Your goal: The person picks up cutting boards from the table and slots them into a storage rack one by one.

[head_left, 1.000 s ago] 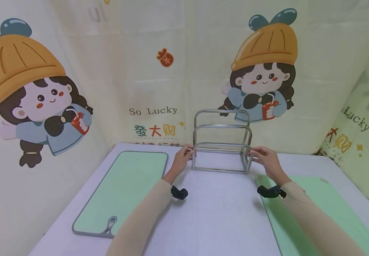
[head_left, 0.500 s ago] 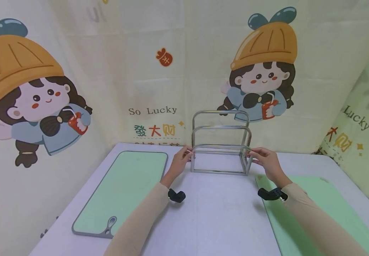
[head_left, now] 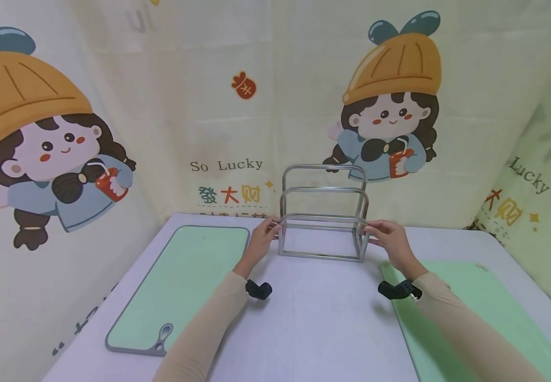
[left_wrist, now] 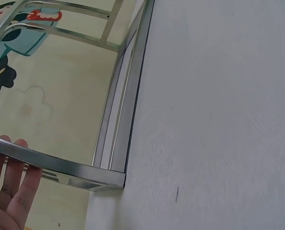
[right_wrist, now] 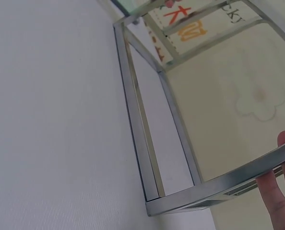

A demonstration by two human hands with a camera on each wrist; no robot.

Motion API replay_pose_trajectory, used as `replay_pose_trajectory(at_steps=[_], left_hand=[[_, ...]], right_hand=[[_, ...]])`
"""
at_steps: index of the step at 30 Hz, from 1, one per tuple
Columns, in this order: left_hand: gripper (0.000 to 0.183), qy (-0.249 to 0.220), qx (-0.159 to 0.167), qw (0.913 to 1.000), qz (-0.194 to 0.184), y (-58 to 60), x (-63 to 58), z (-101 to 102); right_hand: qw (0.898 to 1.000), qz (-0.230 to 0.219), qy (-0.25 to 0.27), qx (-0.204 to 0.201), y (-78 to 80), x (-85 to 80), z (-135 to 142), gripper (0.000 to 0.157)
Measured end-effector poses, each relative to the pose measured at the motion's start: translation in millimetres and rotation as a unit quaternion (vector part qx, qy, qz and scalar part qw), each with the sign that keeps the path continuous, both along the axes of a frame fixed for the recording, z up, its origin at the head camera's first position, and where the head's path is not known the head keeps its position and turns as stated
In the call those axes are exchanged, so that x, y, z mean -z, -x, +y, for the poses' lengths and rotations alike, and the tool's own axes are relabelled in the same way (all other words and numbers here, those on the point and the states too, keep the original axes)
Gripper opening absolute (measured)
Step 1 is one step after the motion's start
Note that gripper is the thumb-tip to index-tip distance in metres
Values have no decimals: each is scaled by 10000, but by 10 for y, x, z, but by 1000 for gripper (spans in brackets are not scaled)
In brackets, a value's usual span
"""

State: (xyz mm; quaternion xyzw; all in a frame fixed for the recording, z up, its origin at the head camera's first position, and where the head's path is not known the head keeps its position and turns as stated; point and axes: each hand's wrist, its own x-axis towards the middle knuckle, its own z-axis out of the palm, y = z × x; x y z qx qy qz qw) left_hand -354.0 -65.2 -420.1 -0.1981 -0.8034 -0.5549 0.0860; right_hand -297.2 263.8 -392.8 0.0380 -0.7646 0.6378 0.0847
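Note:
A silver metal rack with three upright hoops stands on the white table near the back wall. My left hand grips its left side near the front hoop, and my right hand holds the right side at about the same height. In the left wrist view, the fingers wrap the side post of the rack; the thumb is out of sight. Likewise in the right wrist view, fingers lie around the opposite post, and part of that hand is cut off by the frame edge.
A light green cutting board with a grey rim and a handle hole lies flat at the left, partly under my left sleeve. A plain green board lies at the right beneath my right forearm. Patterned cloth walls surround the table.
Both hands have shifted slightly to the left together with the rack. The head view has also turned a little. Both boards stay where they were.

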Motion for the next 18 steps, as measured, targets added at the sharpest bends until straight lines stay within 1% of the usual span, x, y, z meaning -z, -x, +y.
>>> replay_pose_trajectory(at_steps=[4,9,14,18], left_hand=[[25,-96,-49,9999,-38,12,-3,-81],[23,19,-126,9999,-65,3,-10,-162],[21,35,-159,9998,-131,-41,-27,-220],[22,50,-166,9997,-166,-75,-40,-245]], right_hand=[[9999,74,4,-102,49,6,-83,45],[10000,-14,-65,-58,79,-3,-165,50],[9999,-119,-105,-35,89,-4,-212,50],[9997,-157,-183,-53,83,-9,-236,49]])
